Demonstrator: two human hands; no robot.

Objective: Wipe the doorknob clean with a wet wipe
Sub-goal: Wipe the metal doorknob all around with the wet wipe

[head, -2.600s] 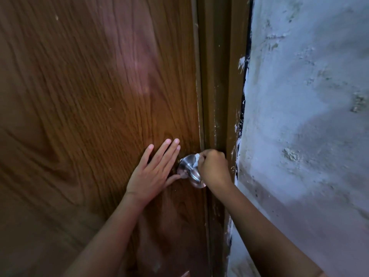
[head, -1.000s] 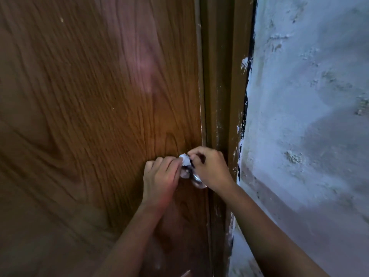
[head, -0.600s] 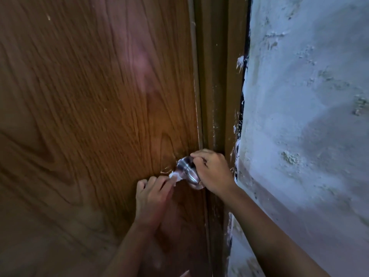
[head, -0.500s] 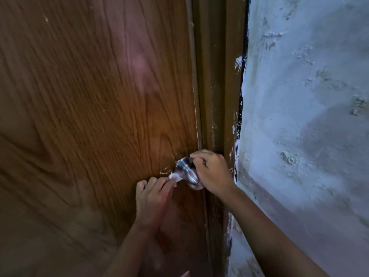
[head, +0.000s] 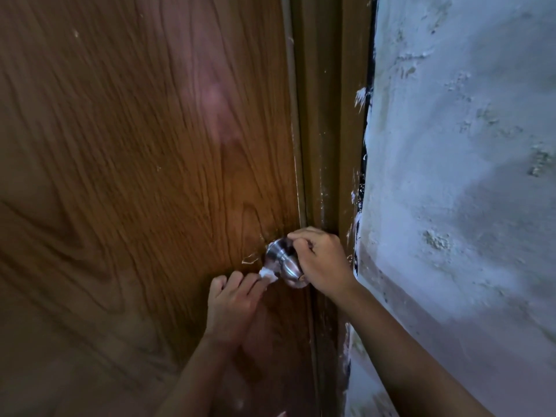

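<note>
A round silver doorknob (head: 281,258) sticks out of the brown wooden door (head: 135,176) near its right edge. My left hand (head: 233,302) is below and to the left of the knob, fingers curled, pinching a small white wet wipe (head: 268,273) against the knob's lower left side. My right hand (head: 320,260) grips the knob from the right, its fingers closed over the top and outer face. Part of the knob is hidden behind that hand.
The brown door frame (head: 325,145) runs vertically just right of the knob. A rough white plastered wall (head: 466,176) fills the right side. Chipped veneer (head: 251,259) shows on the door left of the knob.
My left hand took the wipe from beside the right hand at the knob's top and dragged it down to the knob's lower left. My right hand stays on the knob.
</note>
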